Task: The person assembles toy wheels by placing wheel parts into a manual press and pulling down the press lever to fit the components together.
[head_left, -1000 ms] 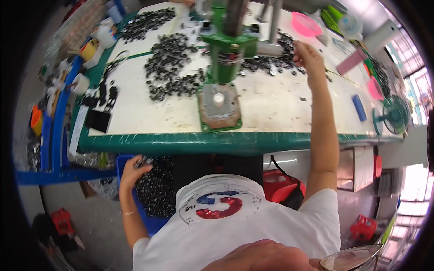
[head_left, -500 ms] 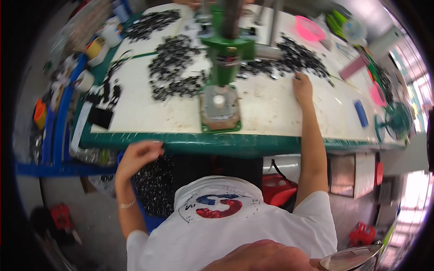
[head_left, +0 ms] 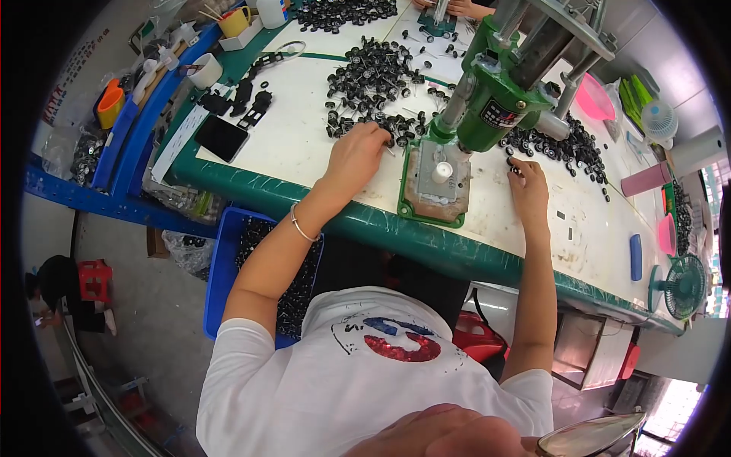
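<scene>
My left hand [head_left: 356,158] reaches to the near edge of a pile of small black wheels with thin metal pins [head_left: 373,80]. Its fingers are bent together over that edge and hide what they pinch. Right of the press, my right hand [head_left: 531,192] pinches a small black round piece [head_left: 515,170] between thumb and fingers, just in front of a second heap of black round pieces [head_left: 563,148]. Between my hands stands a green bench press [head_left: 487,107]. A white round seat [head_left: 442,172] sits on its base plate, with nothing visible on top.
A black phone [head_left: 221,139] lies at the left, near black strap-like parts [head_left: 255,107]. Further right are a blue bar-shaped object [head_left: 636,257], a green fan [head_left: 683,286] and a pink basket [head_left: 595,97]. Another person's hands [head_left: 461,7] work across the table. A blue bin [head_left: 221,282] stands below.
My left hand has moved from below the table edge up to the pile of pinned wheels. My right hand stays by the right heap, drawn slightly back. The view has tilted.
</scene>
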Motion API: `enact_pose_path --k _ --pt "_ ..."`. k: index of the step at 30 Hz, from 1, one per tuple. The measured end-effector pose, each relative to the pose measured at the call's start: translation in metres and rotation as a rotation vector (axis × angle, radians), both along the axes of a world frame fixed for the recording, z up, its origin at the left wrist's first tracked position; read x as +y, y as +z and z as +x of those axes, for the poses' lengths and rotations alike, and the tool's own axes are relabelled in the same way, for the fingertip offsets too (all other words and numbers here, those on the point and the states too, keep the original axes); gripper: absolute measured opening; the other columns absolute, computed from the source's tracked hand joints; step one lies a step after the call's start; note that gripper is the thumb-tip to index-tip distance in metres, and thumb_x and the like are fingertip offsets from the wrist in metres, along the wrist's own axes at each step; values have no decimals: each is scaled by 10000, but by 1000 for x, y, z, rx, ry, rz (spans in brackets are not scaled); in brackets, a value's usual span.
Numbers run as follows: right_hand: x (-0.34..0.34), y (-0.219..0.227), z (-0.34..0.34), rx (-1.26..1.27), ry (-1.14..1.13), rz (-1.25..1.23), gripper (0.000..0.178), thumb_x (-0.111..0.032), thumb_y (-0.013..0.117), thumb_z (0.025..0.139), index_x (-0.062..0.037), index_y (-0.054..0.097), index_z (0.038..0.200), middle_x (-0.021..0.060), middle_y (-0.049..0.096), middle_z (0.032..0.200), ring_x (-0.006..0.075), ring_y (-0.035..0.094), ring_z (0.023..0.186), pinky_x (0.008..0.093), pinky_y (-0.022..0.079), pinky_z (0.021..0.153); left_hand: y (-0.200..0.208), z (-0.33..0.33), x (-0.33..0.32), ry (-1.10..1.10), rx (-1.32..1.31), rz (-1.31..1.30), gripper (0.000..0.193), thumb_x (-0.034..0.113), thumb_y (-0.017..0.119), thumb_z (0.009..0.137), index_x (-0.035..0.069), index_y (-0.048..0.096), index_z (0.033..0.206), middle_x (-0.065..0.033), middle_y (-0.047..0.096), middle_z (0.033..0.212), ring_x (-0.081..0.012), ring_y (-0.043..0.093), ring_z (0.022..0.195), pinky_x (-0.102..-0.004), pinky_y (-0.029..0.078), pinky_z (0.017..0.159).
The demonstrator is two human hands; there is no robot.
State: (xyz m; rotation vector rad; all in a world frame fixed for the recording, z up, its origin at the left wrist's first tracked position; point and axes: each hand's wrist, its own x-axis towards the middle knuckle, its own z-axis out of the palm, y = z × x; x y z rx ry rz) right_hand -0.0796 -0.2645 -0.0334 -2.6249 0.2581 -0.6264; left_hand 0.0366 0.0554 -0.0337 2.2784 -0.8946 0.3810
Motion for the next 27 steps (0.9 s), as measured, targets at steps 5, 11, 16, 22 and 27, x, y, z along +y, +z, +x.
enact_pose_path --k 5,11,16,22,27 --pt "-2 5 -1 18 20 112 228 -87 623 828 -37 649 1049 83 602 933 196 586 785 305 465 730 -4 3 4 99 68 -49 122 63 617 782 35 621 900 -91 617 871 -273 603 827 -372 490 714" --pt "58 34 5 -151 309 461 210 -63 680 802 1 639 998 70 607 930 139 592 766 260 473 706 12 -1 -1 268 268 42 224 270 678 787 47 654 803 -109 654 759 -282 639 717 -371 494 631" --pt "101 43 6 -48 442 498 235 -94 696 795 35 633 982 79 585 920 182 609 832 290 487 745 16 9 -15 365 368 276 343 412 718 723 72 676 712 -137 659 689 -295 650 696 -383 505 633" --pt "107 23 8 -47 421 600 271 -149 702 809 21 624 1003 81 570 985 188 602 860 294 479 751 14 16 -15 297 392 235 245 314 704 706 71 677 723 -143 668 730 -312 653 731 -398 510 663" --pt "107 19 5 -36 414 582 298 -136 704 803 15 612 1042 73 559 975 160 567 819 266 462 747 4 20 -11 308 405 155 146 176 641 679 42 669 731 -163 656 721 -332 645 746 -415 511 680"
